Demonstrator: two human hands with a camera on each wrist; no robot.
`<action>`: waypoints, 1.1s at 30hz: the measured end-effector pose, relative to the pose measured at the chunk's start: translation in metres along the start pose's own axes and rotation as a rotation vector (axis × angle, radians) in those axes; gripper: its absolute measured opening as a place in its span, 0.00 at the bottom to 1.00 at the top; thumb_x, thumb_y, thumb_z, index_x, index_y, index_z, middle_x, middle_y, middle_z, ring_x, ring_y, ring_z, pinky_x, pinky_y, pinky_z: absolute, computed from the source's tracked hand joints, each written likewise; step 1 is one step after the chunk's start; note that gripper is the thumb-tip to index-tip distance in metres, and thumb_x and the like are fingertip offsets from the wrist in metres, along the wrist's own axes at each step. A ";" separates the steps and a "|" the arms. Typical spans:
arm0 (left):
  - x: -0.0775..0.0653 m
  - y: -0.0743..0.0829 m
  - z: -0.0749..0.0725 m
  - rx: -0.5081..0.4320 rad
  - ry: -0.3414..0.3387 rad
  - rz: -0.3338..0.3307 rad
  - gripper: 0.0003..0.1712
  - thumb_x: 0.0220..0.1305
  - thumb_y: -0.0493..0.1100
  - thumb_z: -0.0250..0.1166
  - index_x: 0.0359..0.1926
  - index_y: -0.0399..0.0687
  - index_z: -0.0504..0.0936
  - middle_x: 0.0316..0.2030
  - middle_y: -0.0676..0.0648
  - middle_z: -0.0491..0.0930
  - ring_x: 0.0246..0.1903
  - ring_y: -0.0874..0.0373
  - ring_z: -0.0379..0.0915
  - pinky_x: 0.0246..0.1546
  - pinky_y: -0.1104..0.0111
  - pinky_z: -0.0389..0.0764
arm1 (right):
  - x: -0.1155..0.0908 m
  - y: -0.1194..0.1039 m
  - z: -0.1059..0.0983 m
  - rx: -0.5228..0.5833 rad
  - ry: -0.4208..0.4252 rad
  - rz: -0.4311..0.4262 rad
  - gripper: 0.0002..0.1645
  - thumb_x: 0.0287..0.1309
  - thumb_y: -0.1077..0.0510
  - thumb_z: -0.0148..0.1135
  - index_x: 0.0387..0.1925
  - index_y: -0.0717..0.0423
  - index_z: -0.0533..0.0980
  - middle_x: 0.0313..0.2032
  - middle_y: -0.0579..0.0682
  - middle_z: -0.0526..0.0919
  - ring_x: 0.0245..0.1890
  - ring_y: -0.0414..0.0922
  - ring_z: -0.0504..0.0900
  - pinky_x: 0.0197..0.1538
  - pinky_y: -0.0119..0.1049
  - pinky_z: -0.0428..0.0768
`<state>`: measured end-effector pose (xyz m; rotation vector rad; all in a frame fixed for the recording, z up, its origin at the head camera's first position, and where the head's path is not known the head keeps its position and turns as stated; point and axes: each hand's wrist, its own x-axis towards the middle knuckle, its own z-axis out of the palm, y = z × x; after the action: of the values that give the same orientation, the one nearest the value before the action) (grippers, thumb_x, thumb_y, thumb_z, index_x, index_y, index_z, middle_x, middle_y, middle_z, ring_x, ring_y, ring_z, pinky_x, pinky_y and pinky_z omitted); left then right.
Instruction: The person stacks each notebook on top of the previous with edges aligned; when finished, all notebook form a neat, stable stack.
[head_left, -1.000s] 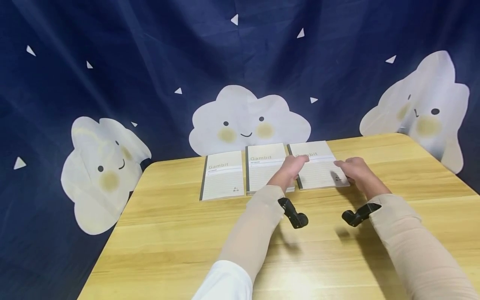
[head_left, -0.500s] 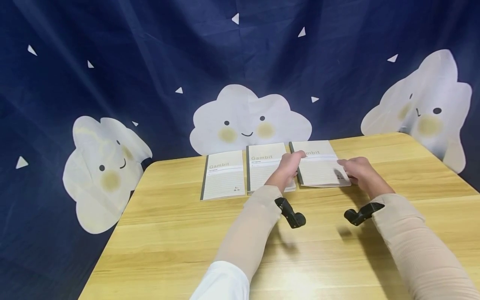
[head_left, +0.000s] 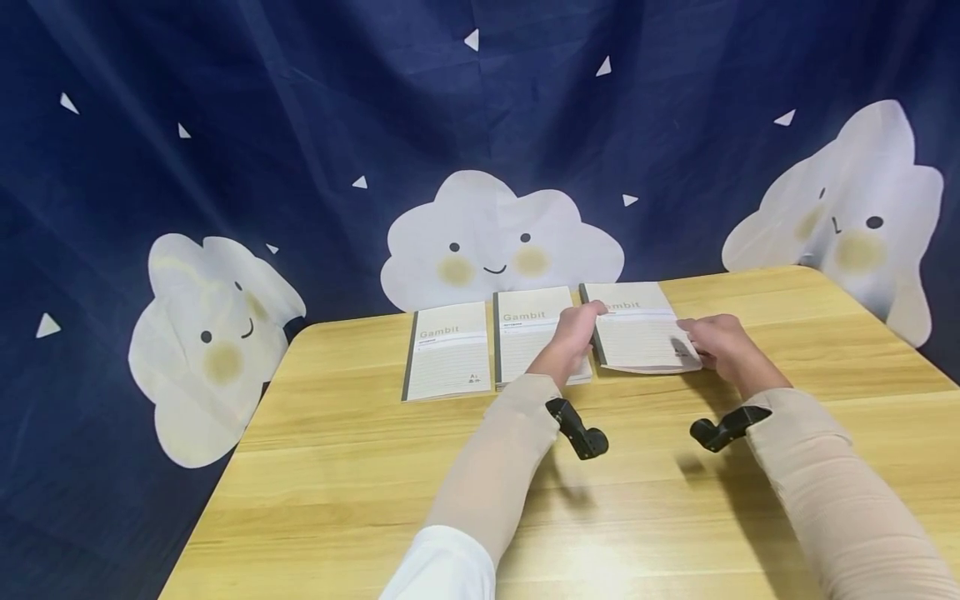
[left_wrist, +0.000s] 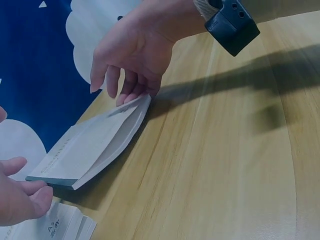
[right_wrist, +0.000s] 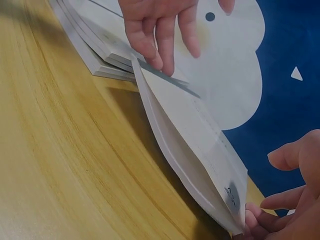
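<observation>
White notebook (head_left: 639,340) gripped by curled right hand (head_left: 717,340); left hand (head_left: 574,332) straight-fingered, touching dark spine (left_wrist: 55,180).

The white notebooks (head_left: 450,367) have dark grey spines (head_left: 409,358) (covers (head_left: 641,343) finely ruled). Navy curtain (head_left: 300,83) carries white clouds (head_left: 489,218), yellow-cheeked, and triangles (head_left: 472,40); the table (head_left: 337,475) shows yellowish wood grain.

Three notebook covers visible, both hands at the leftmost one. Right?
Wrong notebook: in the head view, the left hand and right hand are at the rightmost notebook. Three covers visible, that stands.
</observation>
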<state>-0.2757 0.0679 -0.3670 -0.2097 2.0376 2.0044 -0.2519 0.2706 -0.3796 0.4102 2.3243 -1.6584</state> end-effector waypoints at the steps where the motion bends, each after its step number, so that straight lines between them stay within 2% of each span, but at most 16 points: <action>1: 0.000 0.000 0.000 -0.011 0.002 -0.003 0.23 0.55 0.46 0.56 0.50 0.37 0.76 0.53 0.41 0.74 0.53 0.47 0.70 0.57 0.56 0.71 | 0.000 0.000 -0.001 0.006 0.001 -0.003 0.39 0.66 0.49 0.45 0.65 0.76 0.53 0.33 0.45 0.67 0.28 0.32 0.71 0.34 0.27 0.75; 4: 0.000 0.000 0.001 -0.040 0.014 -0.024 0.24 0.56 0.46 0.56 0.52 0.36 0.74 0.52 0.39 0.75 0.50 0.46 0.70 0.56 0.56 0.71 | 0.000 0.000 -0.001 0.017 0.009 -0.011 0.38 0.66 0.50 0.46 0.65 0.76 0.54 0.29 0.43 0.67 0.26 0.32 0.70 0.31 0.27 0.73; 8: 0.000 -0.001 0.001 -0.070 0.023 -0.049 0.26 0.57 0.47 0.57 0.53 0.35 0.74 0.49 0.37 0.74 0.42 0.50 0.69 0.52 0.57 0.73 | -0.001 0.001 -0.001 0.015 0.041 -0.028 0.36 0.66 0.52 0.46 0.64 0.76 0.57 0.23 0.42 0.65 0.22 0.34 0.66 0.27 0.28 0.69; 11: 0.000 -0.002 0.000 -0.108 0.026 -0.052 0.26 0.57 0.46 0.57 0.52 0.34 0.74 0.47 0.35 0.74 0.40 0.51 0.69 0.49 0.57 0.76 | -0.001 0.002 -0.001 0.005 0.067 -0.043 0.36 0.66 0.51 0.46 0.63 0.77 0.58 0.31 0.49 0.69 0.25 0.34 0.67 0.29 0.27 0.70; 13: 0.000 -0.003 -0.001 -0.134 0.036 -0.053 0.26 0.57 0.45 0.58 0.53 0.34 0.73 0.48 0.35 0.73 0.42 0.50 0.71 0.47 0.57 0.78 | -0.001 0.003 -0.001 -0.002 0.084 -0.050 0.36 0.65 0.51 0.46 0.63 0.76 0.59 0.39 0.57 0.71 0.29 0.36 0.69 0.31 0.25 0.71; 15: 0.000 -0.003 -0.003 -0.159 0.037 -0.058 0.27 0.57 0.44 0.58 0.56 0.33 0.71 0.50 0.34 0.73 0.47 0.47 0.71 0.48 0.57 0.79 | -0.001 0.005 -0.001 -0.003 0.094 -0.061 0.36 0.65 0.50 0.46 0.63 0.76 0.58 0.53 0.64 0.67 0.40 0.40 0.71 0.34 0.22 0.72; 17: 0.001 -0.004 -0.005 -0.191 0.038 -0.066 0.29 0.57 0.43 0.57 0.58 0.32 0.69 0.52 0.33 0.72 0.50 0.45 0.71 0.50 0.57 0.78 | -0.002 0.005 -0.002 -0.007 0.101 -0.068 0.36 0.65 0.50 0.46 0.64 0.76 0.58 0.59 0.68 0.64 0.43 0.41 0.70 0.35 0.21 0.72; 19: 0.002 -0.004 -0.006 -0.216 0.035 -0.074 0.30 0.58 0.42 0.57 0.60 0.31 0.68 0.53 0.32 0.72 0.52 0.44 0.71 0.52 0.57 0.77 | -0.002 0.006 -0.002 -0.001 0.108 -0.079 0.36 0.65 0.51 0.46 0.63 0.76 0.59 0.62 0.67 0.62 0.42 0.40 0.72 0.35 0.21 0.73; 23: 0.003 -0.005 -0.007 -0.238 0.042 -0.078 0.29 0.59 0.40 0.56 0.60 0.30 0.67 0.52 0.33 0.73 0.52 0.43 0.72 0.53 0.58 0.77 | -0.002 0.008 -0.002 0.009 0.119 -0.098 0.35 0.64 0.53 0.47 0.62 0.77 0.60 0.53 0.64 0.69 0.29 0.30 0.72 0.33 0.24 0.76; 25: 0.004 -0.007 -0.007 -0.233 0.049 -0.071 0.27 0.59 0.39 0.57 0.59 0.30 0.68 0.49 0.34 0.74 0.50 0.45 0.73 0.51 0.60 0.78 | -0.002 0.009 -0.001 0.007 0.117 -0.104 0.34 0.64 0.53 0.47 0.61 0.78 0.60 0.52 0.64 0.70 0.28 0.30 0.72 0.33 0.24 0.76; 27: 0.005 -0.009 -0.008 -0.232 0.053 -0.064 0.25 0.58 0.38 0.57 0.56 0.31 0.70 0.45 0.37 0.76 0.45 0.49 0.74 0.47 0.63 0.80 | -0.001 0.011 -0.001 -0.015 0.112 -0.104 0.34 0.64 0.53 0.46 0.62 0.78 0.60 0.54 0.66 0.68 0.33 0.33 0.72 0.34 0.23 0.75; 30: 0.008 -0.012 -0.009 -0.222 0.048 -0.043 0.24 0.56 0.33 0.57 0.55 0.30 0.71 0.38 0.41 0.75 0.35 0.54 0.73 0.37 0.69 0.80 | -0.001 0.013 0.000 -0.041 0.103 -0.096 0.35 0.65 0.52 0.45 0.62 0.77 0.60 0.60 0.68 0.63 0.41 0.40 0.71 0.36 0.23 0.72; 33: 0.010 -0.015 -0.010 -0.203 0.024 -0.007 0.25 0.54 0.27 0.56 0.56 0.28 0.70 0.36 0.41 0.75 0.28 0.58 0.70 0.28 0.74 0.76 | -0.001 0.014 0.000 -0.044 0.111 -0.097 0.34 0.65 0.52 0.44 0.62 0.77 0.60 0.60 0.68 0.63 0.42 0.41 0.69 0.36 0.22 0.71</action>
<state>-0.2817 0.0585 -0.3846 -0.2815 1.8426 2.2142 -0.2458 0.2745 -0.3917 0.3951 2.4937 -1.6633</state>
